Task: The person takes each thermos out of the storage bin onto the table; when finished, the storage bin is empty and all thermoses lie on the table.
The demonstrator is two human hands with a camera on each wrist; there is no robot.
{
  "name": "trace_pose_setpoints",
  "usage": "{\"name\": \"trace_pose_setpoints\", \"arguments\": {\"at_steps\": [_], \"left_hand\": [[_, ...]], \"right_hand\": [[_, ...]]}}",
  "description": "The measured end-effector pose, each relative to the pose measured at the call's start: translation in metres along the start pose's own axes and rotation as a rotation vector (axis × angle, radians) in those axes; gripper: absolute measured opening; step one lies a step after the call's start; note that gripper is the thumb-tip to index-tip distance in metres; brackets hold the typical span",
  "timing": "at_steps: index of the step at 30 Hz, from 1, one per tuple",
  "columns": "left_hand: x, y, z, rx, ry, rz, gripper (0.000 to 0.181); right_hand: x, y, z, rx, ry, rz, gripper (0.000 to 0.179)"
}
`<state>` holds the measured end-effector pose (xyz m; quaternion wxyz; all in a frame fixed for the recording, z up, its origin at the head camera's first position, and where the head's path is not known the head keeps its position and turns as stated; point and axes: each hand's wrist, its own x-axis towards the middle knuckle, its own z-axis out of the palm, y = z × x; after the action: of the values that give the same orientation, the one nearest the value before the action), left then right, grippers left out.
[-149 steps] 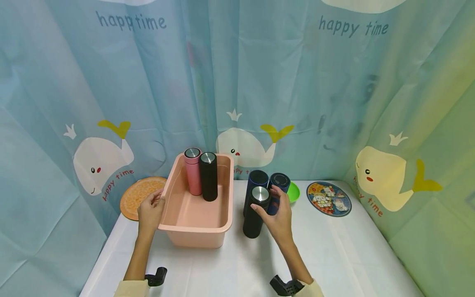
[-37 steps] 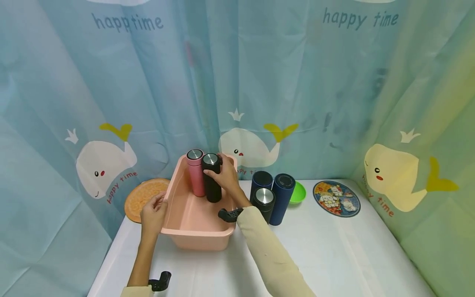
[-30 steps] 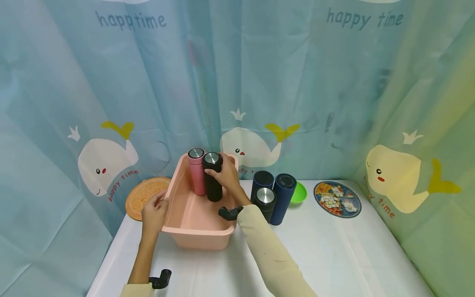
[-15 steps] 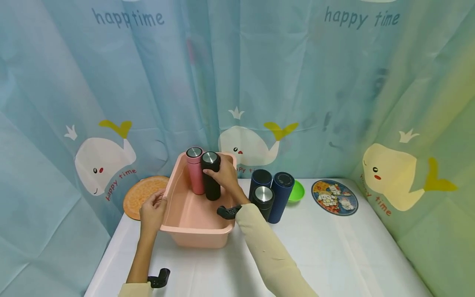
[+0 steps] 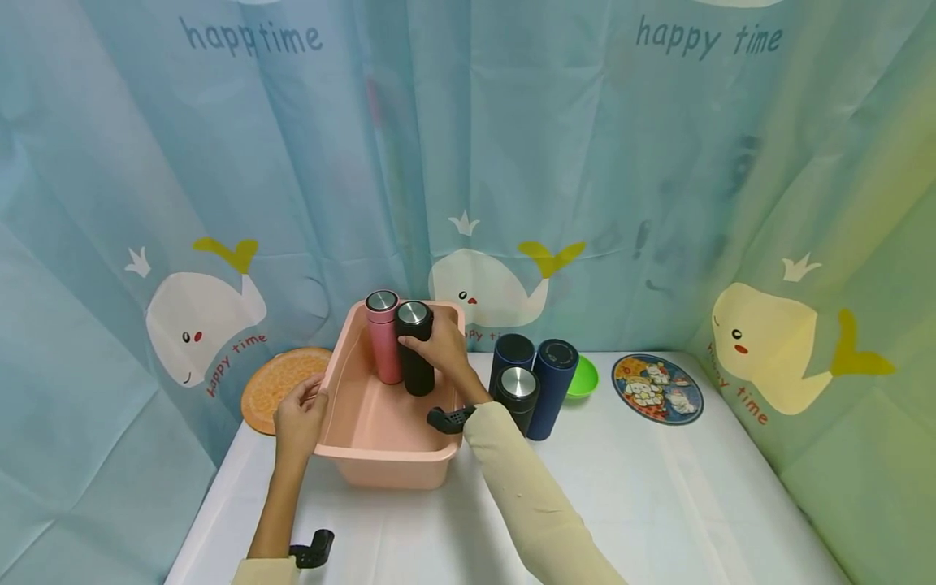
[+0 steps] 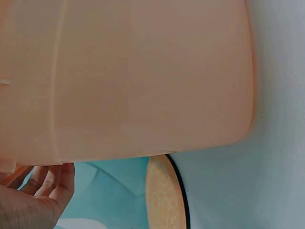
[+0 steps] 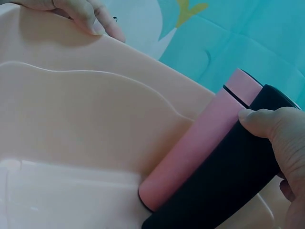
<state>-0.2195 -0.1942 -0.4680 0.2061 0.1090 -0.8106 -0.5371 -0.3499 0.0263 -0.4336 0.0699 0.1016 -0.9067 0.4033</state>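
Here, a white table [image 5: 643, 504] bears the basin [image 5: 393, 474] before whale-printed curtains [image 5: 534, 162].

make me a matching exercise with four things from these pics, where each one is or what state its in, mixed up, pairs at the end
Things
1. pink bottle
2. green bowl
3. black bottle next to the pink one
4. round cartoon-print board

Places and states
A. held in the right grip
B. at the right of the table, apart from the bottles
C. in the tub, not held
D. partly hidden behind a blue bottle

Right pairs: 1-C, 2-D, 3-A, 4-B
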Motion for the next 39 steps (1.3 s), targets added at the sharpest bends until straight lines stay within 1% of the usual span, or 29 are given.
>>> {"name": "trace_pose_setpoints", "arguments": {"at_steps": [4,11,15,21,26,33,39], "left_hand": [[0.000,0.001,-0.001,-0.012,0.002,0.003,0.033],[-0.001,-0.001,-0.001,-0.006,0.000,0.000,0.033],[-0.001,-0.001,-0.002,-0.004,-0.002,-0.003,0.033],[0.000,0.000,-0.002,0.000,0.002,-0.010,0.033],[0.001,0.002,-0.003,-0.007,0.008,0.005,0.032],[0.004,-0.001,0.001,-0.011,0.016,0.026,0.032],[0.002,-0.003,0.002,0.003,0.009,0.007,0.032]], "right_hand": [[0.000,-0.001,0.000,-0.016,-0.003,0.003,0.079],[-0.003,0.000,0.000,-0.024,-0.017,-0.038,0.077],[-0.004,0.001,0.001,-0.034,-0.026,-0.038,0.077],[-0.003,-0.002,0.001,-0.034,-0.014,-0.026,0.077],[-0.002,-0.003,0.001,-0.025,-0.001,-0.042,0.077],[-0.005,0.000,-0.001,-0.020,0.013,-0.069,0.076],[-0.011,0.001,0.000,-0.011,0.022,-0.093,0.076]]}}
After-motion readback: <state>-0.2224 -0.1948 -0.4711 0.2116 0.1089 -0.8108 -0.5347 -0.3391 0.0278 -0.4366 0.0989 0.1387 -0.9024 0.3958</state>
